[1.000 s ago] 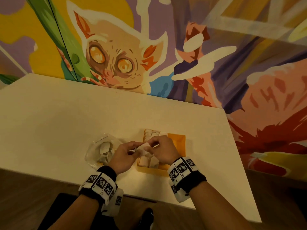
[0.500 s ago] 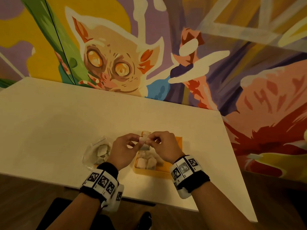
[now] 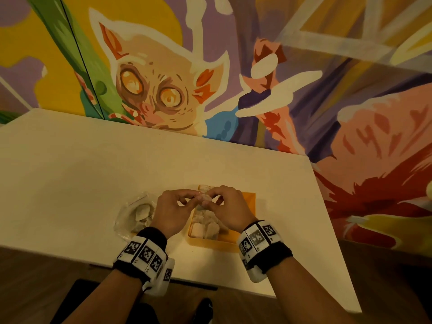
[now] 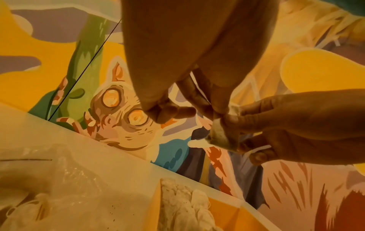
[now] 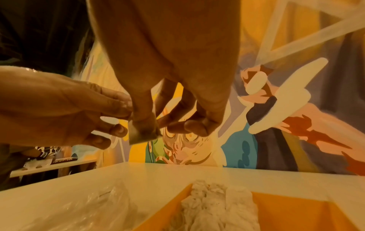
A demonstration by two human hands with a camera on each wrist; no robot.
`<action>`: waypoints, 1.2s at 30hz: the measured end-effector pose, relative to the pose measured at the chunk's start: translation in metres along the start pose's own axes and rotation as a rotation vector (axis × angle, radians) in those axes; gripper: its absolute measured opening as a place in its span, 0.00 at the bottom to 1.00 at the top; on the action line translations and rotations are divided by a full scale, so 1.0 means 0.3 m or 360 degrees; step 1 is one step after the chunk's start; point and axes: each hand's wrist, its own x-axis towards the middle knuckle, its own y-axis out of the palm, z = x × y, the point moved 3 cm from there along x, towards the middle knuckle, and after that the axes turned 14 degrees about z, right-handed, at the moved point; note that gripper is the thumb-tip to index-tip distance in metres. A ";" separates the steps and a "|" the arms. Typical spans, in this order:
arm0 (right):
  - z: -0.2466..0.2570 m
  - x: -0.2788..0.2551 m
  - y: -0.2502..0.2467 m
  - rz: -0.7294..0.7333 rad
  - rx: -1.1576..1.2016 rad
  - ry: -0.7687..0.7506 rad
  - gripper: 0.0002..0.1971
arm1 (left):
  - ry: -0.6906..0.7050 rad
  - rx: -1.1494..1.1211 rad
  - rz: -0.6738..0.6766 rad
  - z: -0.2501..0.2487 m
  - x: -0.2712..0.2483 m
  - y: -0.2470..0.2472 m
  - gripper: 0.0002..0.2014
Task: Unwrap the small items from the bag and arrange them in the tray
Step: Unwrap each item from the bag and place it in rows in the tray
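Both hands hold one small pale wrapped item (image 3: 204,198) above the near left part of the orange tray (image 3: 249,199). My left hand (image 3: 188,199) pinches its left edge with thumb and forefinger. From the other side, my right hand (image 3: 216,199) pinches it too. In the left wrist view the item (image 4: 221,134) hangs between the fingertips, and the right wrist view shows the item (image 5: 141,135) under the right thumb. Several unwrapped pale pieces (image 3: 205,225) lie in the tray's left column. The clear plastic bag (image 3: 133,213), with more wrapped pieces inside, lies left of the tray.
The white table (image 3: 93,174) stands against a painted mural wall (image 3: 163,90). Its near edge runs just below my wrists and its right edge slants past the tray. The right half of the tray (image 5: 296,217) shows bare orange floor.
Both hands have risen a little above the tray with the item between them. Their fingertips have drawn closer together on it. Bag and tray have not moved.
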 end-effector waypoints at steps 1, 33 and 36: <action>-0.004 0.004 0.004 0.0015 0.0015 0.0000 0.08 | -0.0001 -0.0002 0.0009 0.000 0.001 0.001 0.09; -0.391 0.066 0.151 0.0335 -0.0521 0.1236 0.14 | -0.0885 0.0624 0.0448 0.310 -0.033 0.159 0.19; -0.400 0.077 0.148 0.0336 -0.0473 0.1266 0.13 | -0.0874 0.0582 0.0446 0.315 -0.031 0.161 0.19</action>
